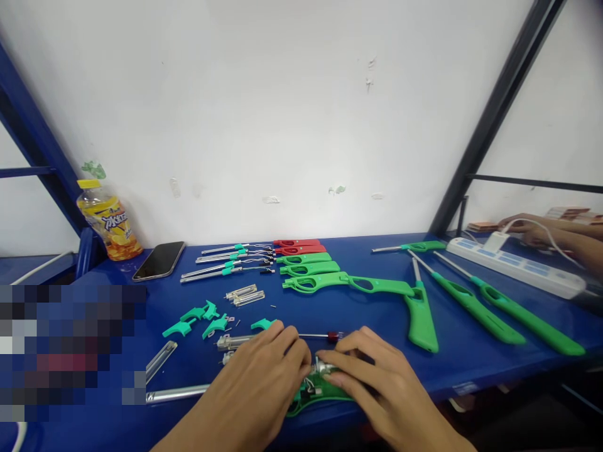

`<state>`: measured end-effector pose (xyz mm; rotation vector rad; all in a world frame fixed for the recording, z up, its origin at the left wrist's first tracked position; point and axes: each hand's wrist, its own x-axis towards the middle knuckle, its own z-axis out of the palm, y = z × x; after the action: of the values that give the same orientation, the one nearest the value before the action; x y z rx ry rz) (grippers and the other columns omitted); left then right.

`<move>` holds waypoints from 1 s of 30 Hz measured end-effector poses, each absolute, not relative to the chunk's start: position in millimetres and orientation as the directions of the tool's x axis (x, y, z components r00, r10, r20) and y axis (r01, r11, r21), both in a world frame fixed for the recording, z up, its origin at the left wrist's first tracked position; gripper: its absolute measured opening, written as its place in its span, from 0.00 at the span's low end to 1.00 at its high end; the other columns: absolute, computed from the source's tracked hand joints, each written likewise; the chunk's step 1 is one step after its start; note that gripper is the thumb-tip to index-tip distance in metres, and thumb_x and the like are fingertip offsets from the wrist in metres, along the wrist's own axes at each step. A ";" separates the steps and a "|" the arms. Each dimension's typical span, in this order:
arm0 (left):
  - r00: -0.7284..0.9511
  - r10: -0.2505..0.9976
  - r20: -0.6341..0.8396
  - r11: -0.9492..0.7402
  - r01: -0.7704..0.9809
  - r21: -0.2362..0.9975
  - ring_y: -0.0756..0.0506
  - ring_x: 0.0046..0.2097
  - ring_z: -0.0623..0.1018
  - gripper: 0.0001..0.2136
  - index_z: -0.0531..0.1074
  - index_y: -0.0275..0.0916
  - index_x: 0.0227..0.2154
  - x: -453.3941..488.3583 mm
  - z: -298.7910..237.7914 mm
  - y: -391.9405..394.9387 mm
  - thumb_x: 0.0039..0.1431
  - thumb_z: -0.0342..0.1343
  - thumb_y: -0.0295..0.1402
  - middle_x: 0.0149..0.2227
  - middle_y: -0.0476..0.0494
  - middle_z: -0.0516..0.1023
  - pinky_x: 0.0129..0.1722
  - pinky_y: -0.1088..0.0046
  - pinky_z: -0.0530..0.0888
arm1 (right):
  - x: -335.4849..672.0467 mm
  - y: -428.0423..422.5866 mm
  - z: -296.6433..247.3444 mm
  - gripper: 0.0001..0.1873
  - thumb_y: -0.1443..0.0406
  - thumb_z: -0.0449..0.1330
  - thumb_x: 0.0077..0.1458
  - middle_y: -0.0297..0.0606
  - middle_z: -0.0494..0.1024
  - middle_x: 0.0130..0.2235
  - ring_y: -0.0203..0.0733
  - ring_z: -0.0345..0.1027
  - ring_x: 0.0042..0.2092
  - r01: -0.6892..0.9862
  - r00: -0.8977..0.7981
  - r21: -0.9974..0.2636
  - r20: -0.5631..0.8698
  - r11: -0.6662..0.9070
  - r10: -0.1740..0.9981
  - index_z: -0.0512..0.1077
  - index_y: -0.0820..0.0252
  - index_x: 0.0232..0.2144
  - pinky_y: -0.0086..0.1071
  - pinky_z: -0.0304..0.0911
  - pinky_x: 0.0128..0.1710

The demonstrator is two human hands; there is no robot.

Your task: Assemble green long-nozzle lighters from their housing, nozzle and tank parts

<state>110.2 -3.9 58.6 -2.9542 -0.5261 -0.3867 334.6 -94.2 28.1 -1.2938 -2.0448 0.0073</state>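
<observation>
Both of my hands rest on an opened green lighter handle [325, 392] near the front edge of the blue bench [471, 351]. My left hand [266, 376] lies over its left part, fingers curled down onto it. My right hand [377, 383] pinches a small silver metal part [324, 366] with white wires inside the handle. A long metal tube [176, 393] runs out to the left from under my left hand. A screwdriver with a dark red handle [325, 337] lies just beyond my fingers.
Green triggers [195, 319], metal tubes and small parts lie left of centre. Red and green lighter handles [301, 257] are lined up at the back, with assembled green long lighters [471, 301] to the right. A phone [159, 260], a drink bottle [109, 221], a white power strip [518, 267] and another person's hand [541, 231] are at the edges.
</observation>
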 end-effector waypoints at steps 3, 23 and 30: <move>0.886 0.317 0.339 -0.938 0.347 -0.029 0.40 0.40 0.79 0.08 0.72 0.40 0.40 109.5 69.1 -7.1 0.70 0.53 0.20 0.39 0.48 0.79 0.50 0.58 0.78 | 334.2 -94.3 30.0 0.12 0.64 0.56 0.77 0.37 0.81 0.44 0.44 0.75 0.43 0.790 -0.245 -0.356 0.562 0.499 0.790 0.77 0.51 0.55 0.40 0.69 0.48; 0.890 0.199 0.411 -0.934 0.299 -0.194 0.41 0.39 0.76 0.08 0.76 0.39 0.36 113.0 68.1 -8.1 0.59 0.59 0.19 0.35 0.47 0.80 0.50 0.62 0.77 | 335.5 -93.2 27.3 0.11 0.64 0.59 0.75 0.37 0.79 0.38 0.41 0.72 0.37 0.765 -0.264 -0.314 0.645 0.563 0.718 0.80 0.54 0.54 0.36 0.69 0.37; 0.901 0.236 0.363 -0.928 0.320 -0.192 0.38 0.44 0.79 0.17 0.76 0.38 0.41 113.0 71.6 -12.3 0.55 0.51 0.15 0.39 0.42 0.82 0.53 0.57 0.79 | 335.3 -94.9 28.5 0.11 0.64 0.60 0.75 0.37 0.79 0.38 0.41 0.73 0.38 0.768 -0.251 -0.306 0.665 0.563 0.703 0.81 0.56 0.53 0.35 0.69 0.37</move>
<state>113.0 -12.3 71.6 -2.8187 -0.4195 -0.4924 335.3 -94.9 28.5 -1.1799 -2.0003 -0.1027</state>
